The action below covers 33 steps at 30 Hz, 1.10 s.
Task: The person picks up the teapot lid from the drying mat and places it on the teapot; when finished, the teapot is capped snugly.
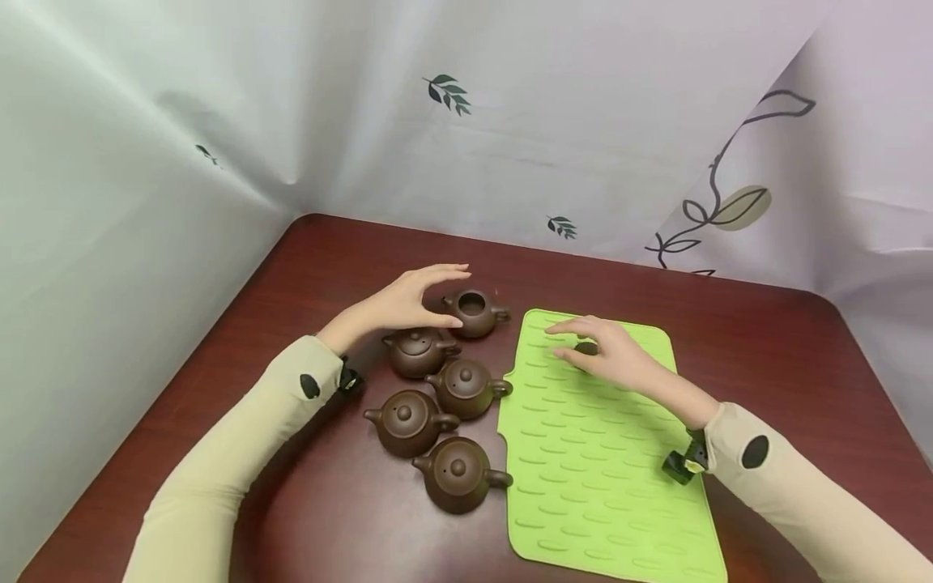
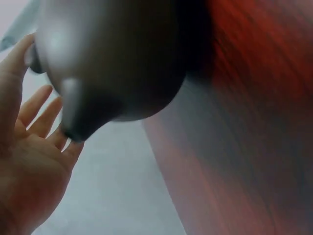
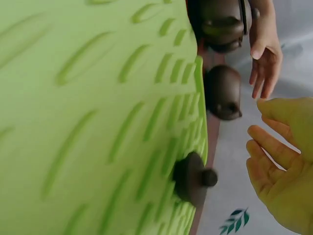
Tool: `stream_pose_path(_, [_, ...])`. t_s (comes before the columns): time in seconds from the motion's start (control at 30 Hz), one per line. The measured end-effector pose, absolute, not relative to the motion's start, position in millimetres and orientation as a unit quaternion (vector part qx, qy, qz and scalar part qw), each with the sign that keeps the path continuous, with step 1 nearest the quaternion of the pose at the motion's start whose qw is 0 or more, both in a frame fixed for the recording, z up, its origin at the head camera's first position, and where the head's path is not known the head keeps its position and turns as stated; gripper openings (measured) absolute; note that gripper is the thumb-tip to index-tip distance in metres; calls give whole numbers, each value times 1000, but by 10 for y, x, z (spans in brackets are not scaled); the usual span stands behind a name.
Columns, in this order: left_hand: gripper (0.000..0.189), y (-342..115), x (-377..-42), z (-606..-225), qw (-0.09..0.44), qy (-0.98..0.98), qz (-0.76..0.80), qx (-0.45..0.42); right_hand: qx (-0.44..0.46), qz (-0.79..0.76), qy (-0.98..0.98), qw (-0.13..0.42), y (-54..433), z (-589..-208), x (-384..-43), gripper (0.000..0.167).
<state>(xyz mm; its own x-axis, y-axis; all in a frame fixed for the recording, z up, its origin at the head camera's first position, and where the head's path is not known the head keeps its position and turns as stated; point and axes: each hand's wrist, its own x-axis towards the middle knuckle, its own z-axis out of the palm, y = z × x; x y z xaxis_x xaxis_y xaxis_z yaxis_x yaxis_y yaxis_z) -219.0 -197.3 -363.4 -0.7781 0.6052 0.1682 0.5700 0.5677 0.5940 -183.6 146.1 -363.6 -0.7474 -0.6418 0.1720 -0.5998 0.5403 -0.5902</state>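
A brown teapot [image 1: 477,316] stands without its lid at the far end of a group of teapots. My left hand [image 1: 411,304] is beside its spout side, thumb and fingers spread apart and nothing gripped. In the right wrist view a gap shows between that hand [image 3: 264,63] and the lidless teapot [image 3: 222,93]. A dark round lid [image 3: 193,178] with a knob rests on the green mat [image 1: 554,453]. Over this lid hovers my right hand [image 1: 612,352], its fingers loosely bent and holding nothing. Close to the left wrist camera looms a brown teapot [image 2: 117,54], blurred.
Several lidded teapots cluster left of the mat, among them one [image 1: 417,352] under my left wrist and one [image 1: 457,474] nearest the front, its handle at the mat's edge. The dark red table [image 1: 350,518] meets a white patterned curtain [image 1: 510,146] behind.
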Motion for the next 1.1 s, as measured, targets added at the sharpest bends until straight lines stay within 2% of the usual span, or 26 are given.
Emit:
stream_pose_path(0.2, [72, -1891, -2230, -3662, 80, 893, 287, 337, -320, -319, 892, 15, 1622, -3728, -1856, 37])
stream_pose_path(0.33, [62, -1879, -2217, -3697, 75, 897, 278, 337, -316, -299, 900, 11, 1702, -3804, -1911, 36])
stream_pose_path(0.53, [49, -1880, -2265, -3722, 65, 890, 300, 336, -304, -290, 907, 33, 1809, -3873, -1970, 35])
stream_pose_path(0.8, [58, -1901, -2285, -3770, 95, 894, 312, 307, -324, -309, 890, 83, 1943, -3905, -2013, 28])
stream_pose_path(1.1, [58, -1905, -2328, -3797, 97, 904, 289, 300, -370, -264, 889, 48, 1946, -3833, -2085, 24])
